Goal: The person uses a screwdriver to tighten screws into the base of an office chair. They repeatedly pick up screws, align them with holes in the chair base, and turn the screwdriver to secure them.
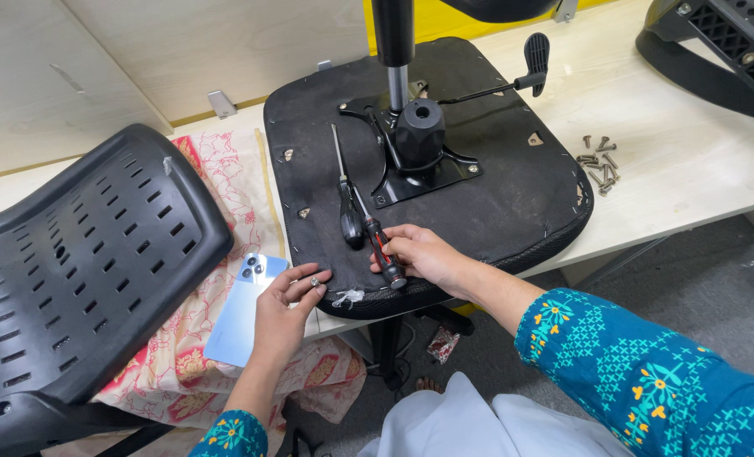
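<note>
Two screwdrivers (356, 207) lay on one upturned chair seat (495, 178); one perforated backrest (81, 262); one phone (243, 309); roughly ten loose screws (601, 163); two hands (419, 254) worked.

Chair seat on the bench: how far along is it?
Done: the metal plate with its lever sits on the upturned seat. In hand: the right hand grips a red-and-black screwdriver; the left hand rests on the seat edge. A second screwdriver lies on the seat. Left: loose screws remain on the table, and the backrest is separate.
</note>
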